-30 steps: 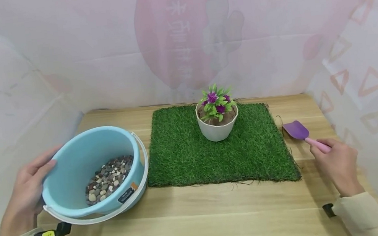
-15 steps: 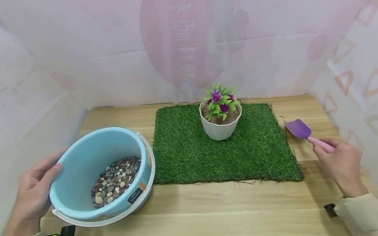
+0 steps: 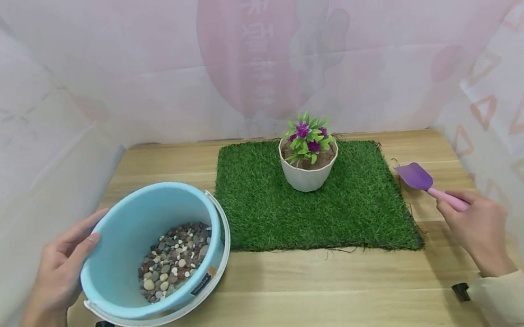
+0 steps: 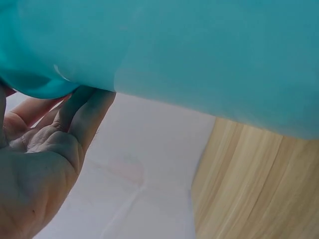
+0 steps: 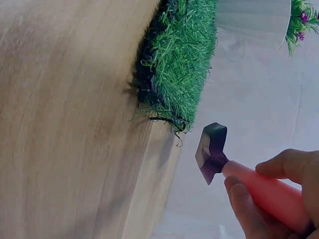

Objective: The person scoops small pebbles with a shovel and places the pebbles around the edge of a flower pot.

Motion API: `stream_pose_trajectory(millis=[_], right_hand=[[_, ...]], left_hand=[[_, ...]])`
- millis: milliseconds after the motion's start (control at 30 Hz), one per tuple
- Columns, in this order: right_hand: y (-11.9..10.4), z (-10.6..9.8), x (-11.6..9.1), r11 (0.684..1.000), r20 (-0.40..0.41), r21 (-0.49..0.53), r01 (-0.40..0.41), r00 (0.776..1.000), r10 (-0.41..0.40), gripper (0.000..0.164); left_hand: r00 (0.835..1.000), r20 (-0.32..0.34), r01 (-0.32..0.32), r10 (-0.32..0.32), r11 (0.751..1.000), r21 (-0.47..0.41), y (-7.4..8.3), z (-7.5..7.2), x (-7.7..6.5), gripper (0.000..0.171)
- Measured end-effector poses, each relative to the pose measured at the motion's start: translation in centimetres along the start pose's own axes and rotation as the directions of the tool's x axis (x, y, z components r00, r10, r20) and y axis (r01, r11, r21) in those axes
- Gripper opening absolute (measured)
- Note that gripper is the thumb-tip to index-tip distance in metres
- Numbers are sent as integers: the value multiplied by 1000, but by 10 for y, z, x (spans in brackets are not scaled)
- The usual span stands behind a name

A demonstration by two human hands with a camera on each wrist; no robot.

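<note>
Shovel hndl (image 5: 264, 191) btwn R fingers (image 5: 285, 164)

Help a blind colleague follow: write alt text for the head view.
A person's left hand holds a tilted blue bucket of pebbles; the right hand holds a purple shovel by its pink handle. Between them, a flowerpot stands on a grass mat on a wooden table.
</note>
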State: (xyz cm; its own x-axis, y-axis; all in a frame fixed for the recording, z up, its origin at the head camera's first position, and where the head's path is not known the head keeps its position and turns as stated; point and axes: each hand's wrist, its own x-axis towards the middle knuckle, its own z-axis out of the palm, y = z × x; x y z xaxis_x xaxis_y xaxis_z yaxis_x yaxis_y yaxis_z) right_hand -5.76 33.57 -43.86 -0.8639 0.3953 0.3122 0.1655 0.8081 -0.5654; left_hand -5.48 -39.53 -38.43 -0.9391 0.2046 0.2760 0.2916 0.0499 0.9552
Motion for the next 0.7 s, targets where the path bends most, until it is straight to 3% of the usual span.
stream_pose_trajectory(millis=[333, 500, 700], right_hand=[[-2, -3, -1, 999, -25, 24, 45, 999, -44, 29], [-4, -3, -1, 997, -47, 23, 71, 996, -70, 26], [-4, -3, -3, 998, -29, 26, 48, 998, -48, 28]], left_hand=[[999, -20, 30, -27, 993, 116, 8, 22, -6, 44], [1000, 3, 19, -20, 987, 161, 8, 35, -7, 43], [1000, 23, 8, -12, 985, 175, 9, 52, -8, 43]])
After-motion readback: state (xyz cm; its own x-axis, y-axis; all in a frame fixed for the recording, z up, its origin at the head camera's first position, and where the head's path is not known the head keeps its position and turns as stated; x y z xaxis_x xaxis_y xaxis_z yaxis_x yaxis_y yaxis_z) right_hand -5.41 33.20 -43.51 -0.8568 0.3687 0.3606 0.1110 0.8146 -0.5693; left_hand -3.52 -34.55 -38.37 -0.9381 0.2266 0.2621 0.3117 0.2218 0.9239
